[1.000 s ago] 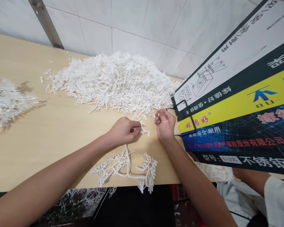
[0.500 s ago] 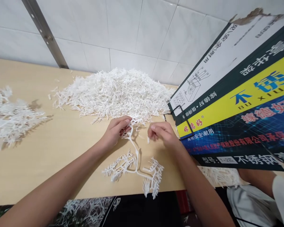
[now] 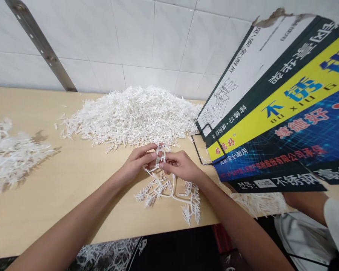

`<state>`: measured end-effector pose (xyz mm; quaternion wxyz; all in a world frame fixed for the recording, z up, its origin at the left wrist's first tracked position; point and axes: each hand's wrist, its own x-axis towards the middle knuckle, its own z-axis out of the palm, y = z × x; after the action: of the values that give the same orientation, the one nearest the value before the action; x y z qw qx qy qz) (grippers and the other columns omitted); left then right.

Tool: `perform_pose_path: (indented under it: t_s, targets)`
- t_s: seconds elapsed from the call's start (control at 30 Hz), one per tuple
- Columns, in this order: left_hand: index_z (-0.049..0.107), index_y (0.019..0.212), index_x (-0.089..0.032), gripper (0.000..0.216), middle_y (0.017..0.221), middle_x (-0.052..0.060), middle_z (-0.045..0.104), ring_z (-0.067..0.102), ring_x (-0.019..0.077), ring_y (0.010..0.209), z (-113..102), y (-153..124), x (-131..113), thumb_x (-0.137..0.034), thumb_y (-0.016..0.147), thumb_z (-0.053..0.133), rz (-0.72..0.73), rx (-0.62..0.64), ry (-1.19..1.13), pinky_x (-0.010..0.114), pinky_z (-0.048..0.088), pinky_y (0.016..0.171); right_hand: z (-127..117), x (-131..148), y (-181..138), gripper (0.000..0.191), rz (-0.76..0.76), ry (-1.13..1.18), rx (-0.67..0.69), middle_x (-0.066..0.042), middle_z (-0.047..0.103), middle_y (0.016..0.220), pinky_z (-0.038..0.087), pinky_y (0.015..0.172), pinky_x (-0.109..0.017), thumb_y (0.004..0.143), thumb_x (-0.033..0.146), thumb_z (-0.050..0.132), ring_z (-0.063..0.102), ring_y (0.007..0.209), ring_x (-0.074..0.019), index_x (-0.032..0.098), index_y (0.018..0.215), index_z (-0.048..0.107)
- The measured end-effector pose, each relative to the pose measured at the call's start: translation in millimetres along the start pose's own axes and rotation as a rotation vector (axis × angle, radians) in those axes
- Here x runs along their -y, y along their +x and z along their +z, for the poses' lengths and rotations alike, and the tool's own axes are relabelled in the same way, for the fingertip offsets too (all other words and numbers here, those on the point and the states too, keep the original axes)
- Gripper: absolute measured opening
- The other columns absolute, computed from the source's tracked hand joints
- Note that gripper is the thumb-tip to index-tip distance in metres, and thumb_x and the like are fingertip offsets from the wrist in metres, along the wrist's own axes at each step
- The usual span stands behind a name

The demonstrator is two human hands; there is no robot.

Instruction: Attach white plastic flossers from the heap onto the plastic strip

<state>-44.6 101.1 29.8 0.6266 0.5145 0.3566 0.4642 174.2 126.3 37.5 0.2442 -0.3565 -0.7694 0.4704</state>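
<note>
A white plastic branch (image 3: 194, 201) with feathery sprigs hangs over the wooden tabletop, its thin stem curving up between my hands. My left hand (image 3: 141, 160) is closed around the upper end, where the stem bends into a loop above the fingertips. Close beside it, my right hand (image 3: 182, 165) pinches the stem from the right with thumb and fingers. Part of the stem is hidden behind the fingers. Just beyond both hands lies a large heap of small white plastic sprigs (image 3: 135, 116).
More white branches (image 3: 14, 158) lie at the left of the table (image 3: 81, 210). A printed cardboard panel (image 3: 260, 124) stands on the right, a black wire frame (image 3: 199, 148) at its edge. Behind it show another person's arm (image 3: 305, 207) and white pieces. A tiled wall (image 3: 101, 30) closes the back.
My right hand has moved left and taken hold of the stem beside my left hand. The branch has risen slightly, and its top now curls into a loop.
</note>
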Motion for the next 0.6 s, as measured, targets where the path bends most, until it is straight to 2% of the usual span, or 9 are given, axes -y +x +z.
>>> perform_pose_path:
  t_s: [0.07, 0.13, 0.23, 0.3, 0.37, 0.47, 0.53, 0.6]
  targets:
    - [0.07, 0.121, -0.018, 0.047, 0.07, 0.002, 0.056, 0.048, 0.0154, 0.062, 0.4, 1.1, 0.0, -0.053, 0.09, 0.064, 0.004, 0.009, -0.06, 0.03, 0.038, 0.061, 3.7, 2.9, -0.1, 0.032, -0.013, 0.104, -0.044, -0.001, 0.068, 0.065, 0.043, 0.06, -0.026, 0.094, 0.042, 0.068, 0.058, 0.06, -0.0132, 0.017, 0.074, 0.069]
    - [0.071, 0.122, -0.018, 0.054, 0.076, 0.006, 0.062, 0.053, 0.0181, 0.068, 0.6, 3.1, -1.0, -0.06, 0.091, 0.058, 0.009, -0.033, -0.117, 0.032, 0.041, 0.063, 5.8, 4.4, 0.0, 0.027, -0.041, 0.227, -0.089, -0.001, 0.068, 0.065, 0.046, 0.063, -0.028, 0.093, 0.041, 0.068, 0.06, 0.061, -0.0143, 0.017, 0.08, 0.071]
    - [0.074, 0.117, -0.017, 0.051, 0.096, 0.012, 0.07, 0.061, 0.0214, 0.08, 1.9, 6.3, -2.1, -0.059, 0.09, 0.061, -0.012, -0.126, -0.174, 0.033, 0.046, 0.066, 7.1, 2.9, 0.2, 0.026, -0.068, 0.355, -0.148, -0.001, 0.068, 0.065, 0.047, 0.062, -0.028, 0.09, 0.043, 0.072, 0.061, 0.061, -0.0149, 0.017, 0.09, 0.072]
    - [0.075, 0.112, -0.016, 0.045, 0.102, 0.013, 0.071, 0.063, 0.0214, 0.081, 3.2, 7.6, -1.4, -0.054, 0.089, 0.066, -0.028, -0.12, -0.194, 0.033, 0.047, 0.067, 7.5, 0.7, 0.8, 0.029, -0.053, 0.401, -0.169, -0.001, 0.067, 0.065, 0.044, 0.056, -0.027, 0.088, 0.046, 0.073, 0.06, 0.059, -0.0146, 0.017, 0.091, 0.07]
    - [0.075, 0.108, -0.016, 0.043, 0.103, 0.013, 0.071, 0.065, 0.0203, 0.078, 4.1, 8.1, 0.3, -0.053, 0.087, 0.07, -0.027, -0.08, -0.197, 0.032, 0.047, 0.065, 7.6, -1.1, 1.4, 0.031, -0.029, 0.419, -0.182, 0.0, 0.064, 0.063, 0.04, 0.051, -0.026, 0.087, 0.048, 0.074, 0.055, 0.054, -0.0133, 0.018, 0.091, 0.068]
    - [0.074, 0.107, -0.015, 0.056, 0.094, 0.012, 0.072, 0.066, 0.0207, 0.071, 3.1, 8.1, 2.4, -0.067, 0.086, 0.066, -0.043, -0.024, -0.203, 0.032, 0.047, 0.06, 6.3, -1.7, 1.6, 0.031, -0.015, 0.422, -0.172, 0.005, 0.051, 0.056, 0.032, 0.049, -0.025, 0.087, 0.048, 0.074, 0.044, 0.049, -0.0103, 0.018, 0.09, 0.067]
    - [0.075, 0.102, -0.016, 0.065, 0.09, 0.012, 0.072, 0.067, 0.0218, 0.071, 1.1, 7.9, 2.0, -0.076, 0.085, 0.059, -0.062, -0.025, -0.212, 0.034, 0.05, 0.063, 4.8, -1.0, 1.3, 0.034, -0.009, 0.412, -0.136, 0.006, 0.043, 0.057, 0.028, 0.049, -0.025, 0.089, 0.051, 0.071, 0.036, 0.05, -0.0093, 0.018, 0.085, 0.066]
    - [0.076, 0.096, -0.016, 0.061, 0.088, 0.011, 0.073, 0.068, 0.0224, 0.076, -0.8, 7.4, 0.0, -0.074, 0.085, 0.062, -0.052, -0.047, -0.178, 0.036, 0.053, 0.069, 3.5, 0.2, 1.0, 0.04, -0.003, 0.374, -0.097, 0.005, 0.039, 0.06, 0.025, 0.05, -0.025, 0.09, 0.055, 0.069, 0.034, 0.053, -0.0093, 0.018, 0.075, 0.062]
